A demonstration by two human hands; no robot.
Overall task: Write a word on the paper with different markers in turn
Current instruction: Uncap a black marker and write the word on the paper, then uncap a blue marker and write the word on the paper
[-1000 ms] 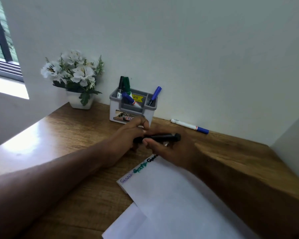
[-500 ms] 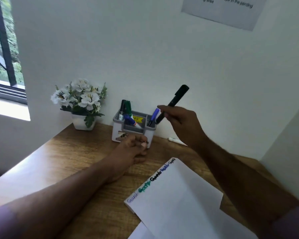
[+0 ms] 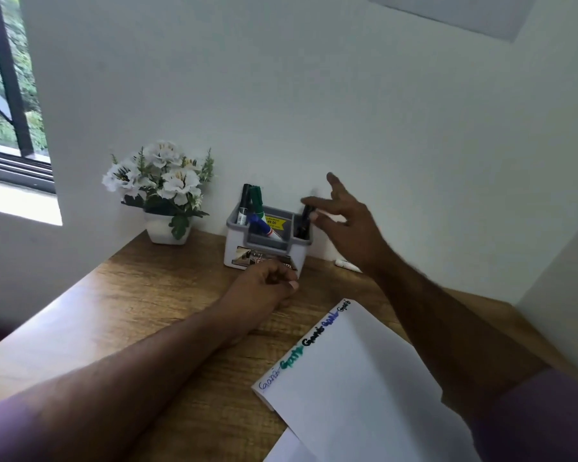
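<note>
A white paper [image 3: 364,378] lies on the wooden desk [image 3: 147,295], with one word written several times along its top edge in blue, green and black. A grey and white marker holder [image 3: 264,251] stands against the wall. A black marker [image 3: 302,225] stands in its right compartment. My right hand [image 3: 347,228] hovers beside it with fingers spread, a fingertip at the marker's top. A green marker [image 3: 256,198], a blue marker [image 3: 259,221] and a black-capped one [image 3: 244,205] sit in the left compartment. My left hand [image 3: 264,288] rests curled on the desk before the holder, holding nothing visible.
A pot of white flowers [image 3: 166,191] stands left of the holder. A white marker [image 3: 346,264] lies by the wall, mostly hidden behind my right wrist. A window [image 3: 7,95] is at the far left. A second sheet [image 3: 287,451] lies under the paper.
My right hand lifted the black marker off the paper, carried it to the holder and set it in the right compartment, then opened. My left hand stayed by the holder.
</note>
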